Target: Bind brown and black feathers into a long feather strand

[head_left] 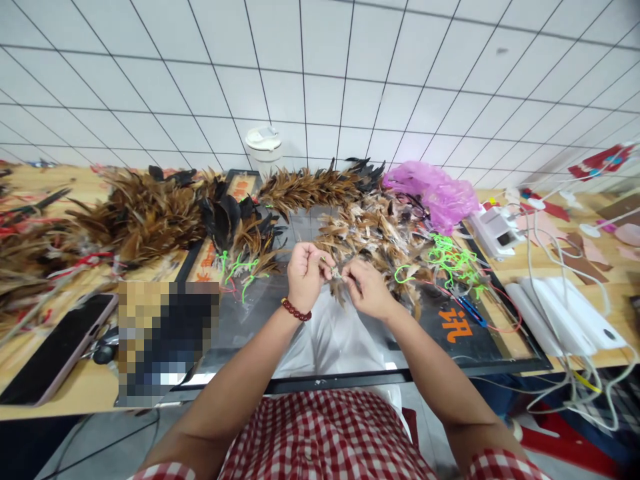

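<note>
My left hand and my right hand face each other over the dark glass-topped board. Between their pinched fingertips is a small brown feather bunch, its pale quill ends upward and its tips pointing down. Both hands appear closed on it. Just beyond the hands lies a loose heap of brown and white feathers. Left of my left hand rests a bundle of dark and brown feathers with bright green ties. A white plastic sheet is under the hands.
Large brown feather bundles cover the left side. A feather strip lies at the back near a white canister. To the right are a pink plastic bag, green cords, blue snips and white devices with cables.
</note>
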`<action>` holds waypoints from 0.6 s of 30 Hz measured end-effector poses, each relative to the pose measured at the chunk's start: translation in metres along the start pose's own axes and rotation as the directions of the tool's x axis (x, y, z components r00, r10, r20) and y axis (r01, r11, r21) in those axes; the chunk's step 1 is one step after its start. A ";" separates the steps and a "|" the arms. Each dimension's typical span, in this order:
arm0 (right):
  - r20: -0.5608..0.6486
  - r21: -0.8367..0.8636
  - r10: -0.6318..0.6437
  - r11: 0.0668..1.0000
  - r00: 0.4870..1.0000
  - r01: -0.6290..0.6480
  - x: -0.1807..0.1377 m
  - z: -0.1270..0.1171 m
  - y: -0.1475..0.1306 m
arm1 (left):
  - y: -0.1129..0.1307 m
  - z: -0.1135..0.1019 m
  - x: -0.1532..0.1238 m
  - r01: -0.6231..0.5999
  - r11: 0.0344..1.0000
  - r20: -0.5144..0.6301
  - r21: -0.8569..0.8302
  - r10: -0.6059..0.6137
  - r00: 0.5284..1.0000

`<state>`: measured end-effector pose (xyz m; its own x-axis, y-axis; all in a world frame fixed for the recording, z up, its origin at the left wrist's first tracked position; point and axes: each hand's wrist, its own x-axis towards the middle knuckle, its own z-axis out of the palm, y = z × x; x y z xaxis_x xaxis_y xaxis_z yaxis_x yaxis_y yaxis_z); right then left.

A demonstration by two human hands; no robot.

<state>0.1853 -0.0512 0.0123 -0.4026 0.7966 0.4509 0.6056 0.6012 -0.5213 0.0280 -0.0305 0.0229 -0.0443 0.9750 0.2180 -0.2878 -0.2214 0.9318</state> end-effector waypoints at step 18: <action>-0.256 -0.105 0.085 0.988 0.963 -0.115 -0.001 0.005 0.007 | 0.003 -0.004 0.011 0.480 0.869 0.098 0.117 -0.491 0.866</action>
<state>0.1868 -0.0476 0.0041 -0.1607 0.8022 0.5750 0.7169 0.4953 -0.4906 0.0228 -0.0205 0.0265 0.1965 0.9506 -0.2405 -0.1599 0.2731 0.9486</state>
